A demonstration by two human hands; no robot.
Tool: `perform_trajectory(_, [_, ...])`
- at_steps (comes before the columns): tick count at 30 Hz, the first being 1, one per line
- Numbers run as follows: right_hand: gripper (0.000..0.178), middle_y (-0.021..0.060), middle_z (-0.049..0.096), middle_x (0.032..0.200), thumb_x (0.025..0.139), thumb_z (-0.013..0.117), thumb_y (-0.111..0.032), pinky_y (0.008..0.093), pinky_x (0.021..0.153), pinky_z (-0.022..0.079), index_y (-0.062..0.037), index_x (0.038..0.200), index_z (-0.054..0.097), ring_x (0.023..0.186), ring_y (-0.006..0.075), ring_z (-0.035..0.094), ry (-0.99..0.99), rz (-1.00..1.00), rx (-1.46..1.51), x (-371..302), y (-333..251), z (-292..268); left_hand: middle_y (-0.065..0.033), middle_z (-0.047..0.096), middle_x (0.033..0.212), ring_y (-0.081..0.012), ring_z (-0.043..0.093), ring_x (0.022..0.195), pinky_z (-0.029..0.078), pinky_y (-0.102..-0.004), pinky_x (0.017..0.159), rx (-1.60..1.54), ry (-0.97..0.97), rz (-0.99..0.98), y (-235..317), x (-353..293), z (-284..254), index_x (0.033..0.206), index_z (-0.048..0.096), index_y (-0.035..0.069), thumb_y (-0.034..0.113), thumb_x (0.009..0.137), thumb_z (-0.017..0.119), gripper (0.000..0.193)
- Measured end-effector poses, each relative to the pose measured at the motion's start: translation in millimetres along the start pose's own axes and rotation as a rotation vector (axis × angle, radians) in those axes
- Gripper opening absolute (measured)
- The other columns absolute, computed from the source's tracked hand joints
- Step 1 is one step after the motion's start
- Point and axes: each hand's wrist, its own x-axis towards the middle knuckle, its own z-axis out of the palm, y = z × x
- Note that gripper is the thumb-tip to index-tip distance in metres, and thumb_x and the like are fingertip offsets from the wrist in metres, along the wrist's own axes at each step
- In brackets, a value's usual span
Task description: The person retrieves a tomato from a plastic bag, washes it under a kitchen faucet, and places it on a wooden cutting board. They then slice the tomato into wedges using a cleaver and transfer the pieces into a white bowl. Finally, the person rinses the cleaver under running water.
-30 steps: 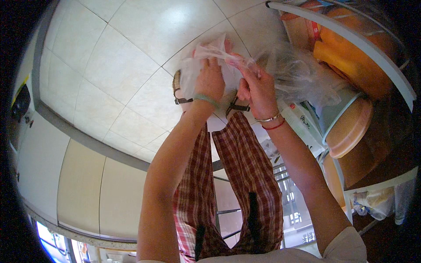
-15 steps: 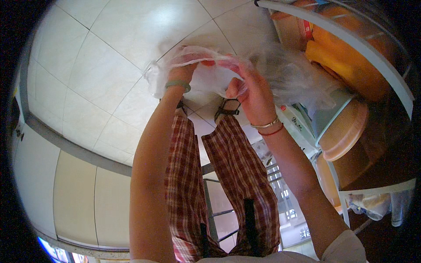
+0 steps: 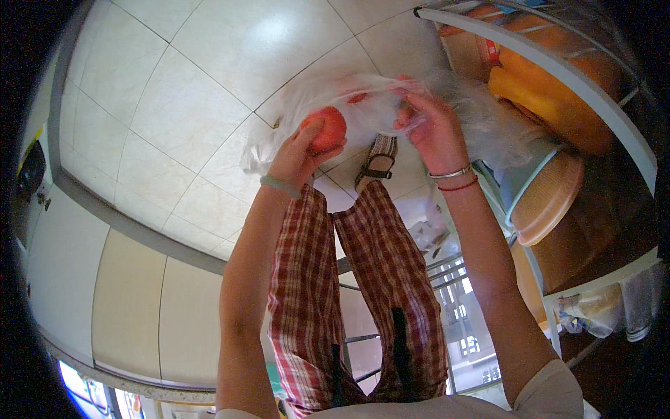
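My left hand (image 3: 305, 155) is closed round a smooth, round, orange-red tomato (image 3: 326, 130), in front of a clear plastic bag (image 3: 307, 98). Pinched in the fingers of my right hand (image 3: 434, 126) is the bag's thin film, stretched between the two hands. Another red patch (image 3: 356, 97) shows through the bag; its shape is partly hidden by the folds. Loose film spreads to the right, past my right wrist.
Pale floor tiles (image 3: 202, 105) lie beyond my hands. On the right stands a white-framed rack (image 3: 600, 91) with an orange-yellow item (image 3: 523, 94) and a light blue-rimmed container (image 3: 530, 183). Cabinet doors (image 3: 129, 300) line the left. My sandalled foot (image 3: 377, 164) is below the bag.
My left hand has come out from the bag's folds and now shows the tomato. My right hand has moved right and away from the left, still holding the bag.
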Motion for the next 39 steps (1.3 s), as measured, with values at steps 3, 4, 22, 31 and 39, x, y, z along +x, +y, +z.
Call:
perform_trajectory(3, [0.036, 0.0074, 0.063, 0.118, 0.093, 0.053, -0.018, 0.0286, 0.067, 0.048, -0.0028, 0.126, 0.055, 0.07, 0.0121, 0.056, -0.009, 0.006, 0.022, -2, -2, -4, -0.0163, 0.046, 0.136, -0.0269, 0.057, 0.114, 0.055, -0.0349, 0.09, 0.407, 0.094, 0.27, 3, -40, 11, 0.129, 0.046, -0.005, 0.018, 0.083, 0.073, 0.058])
perform_trajectory(4, [0.036, 0.0073, 0.063, 0.119, 0.093, 0.053, -0.019, 0.0289, 0.067, 0.048, -0.0036, 0.126, 0.056, 0.069, 0.0123, 0.056, -0.007, 0.012, 0.031, -2, -3, -3, -0.0153, 0.045, 0.138, -0.0266, 0.057, 0.114, 0.055, -0.0345, 0.089, 0.578, 0.125, 0.402, 2, -53, 12, 0.128, 0.047, -0.004, 0.017, 0.081, 0.074, 0.059])
perform_trajectory(22, [0.042, -0.0002, 0.06, 0.084, 0.085, 0.066, -0.049, 0.0236, 0.039, 0.032, -0.0134, 0.104, 0.06, 0.047, 0.0074, 0.043, 0.104, 0.469, -0.441, 0, 23, -31, -0.0191, 0.02, 0.149, -0.0203, 0.058, 0.104, 0.053, -0.031, 0.085, 0.722, 0.511, 0.718, 4, -65, 19, 0.121, 0.054, -0.001, 0.012, 0.072, 0.081, 0.058])
perform_trajectory(31, [0.047, 0.0013, 0.05, 0.061, 0.076, 0.071, -0.053, 0.0273, 0.036, 0.033, -0.0073, 0.082, 0.06, 0.043, 0.0114, 0.045, -0.171, 0.494, -0.872, 21, 37, 4, -0.0113, 0.062, 0.11, -0.0188, 0.059, 0.101, 0.049, -0.0317, 0.09, 0.589, -0.031, 0.36, -66, -58, 53, 0.123, 0.051, -0.001, 0.023, 0.076, 0.081, 0.061])
perform_trajectory(39, [0.029, 0.0045, 0.054, 0.061, 0.076, 0.067, -0.031, 0.0301, 0.04, 0.039, -0.0049, 0.073, 0.056, 0.045, 0.0137, 0.048, -0.146, 0.471, -0.756, 21, 33, -21, -0.0113, 0.054, 0.125, -0.0214, 0.057, 0.11, 0.048, -0.035, 0.095, -0.119, -0.076, 0.114, -87, -89, 76, 0.132, 0.044, 0.0, 0.023, 0.087, 0.07, 0.056])
